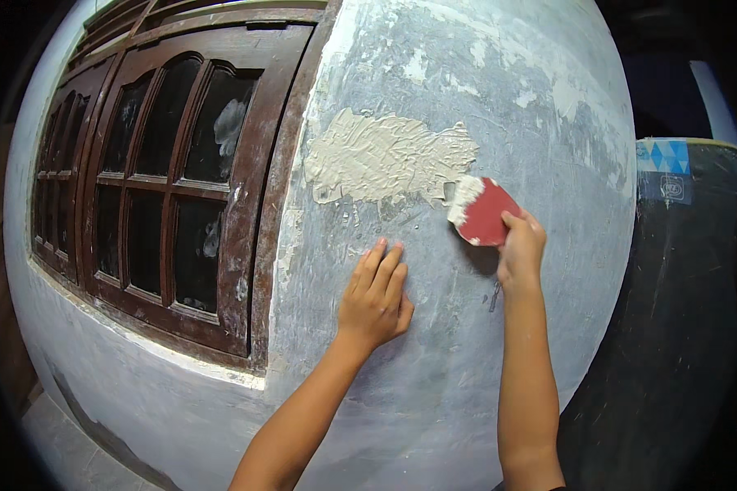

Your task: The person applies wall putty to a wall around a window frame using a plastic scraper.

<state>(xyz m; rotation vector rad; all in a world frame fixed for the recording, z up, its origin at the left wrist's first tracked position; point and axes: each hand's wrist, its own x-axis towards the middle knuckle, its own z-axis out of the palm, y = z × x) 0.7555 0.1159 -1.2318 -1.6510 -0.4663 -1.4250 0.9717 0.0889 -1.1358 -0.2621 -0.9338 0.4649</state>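
Observation:
My right hand grips a red, flat putty spreader by its edge. Cream-coloured putty coats the spreader's left side, which lies at or close to the wall just below the right end of a putty patch. That patch of cream putty spreads in rough, ridged strokes over the blue-grey wall. Below the patch, my left hand rests against the wall with its fingers stretched out, holding nothing.
Left of the putty stands a dark brown wooden window with glass panes and a worn frame. Pale, patchy paint marks the upper wall. Beyond the wall's right edge is a dark panel with a blue-and-white strip on top.

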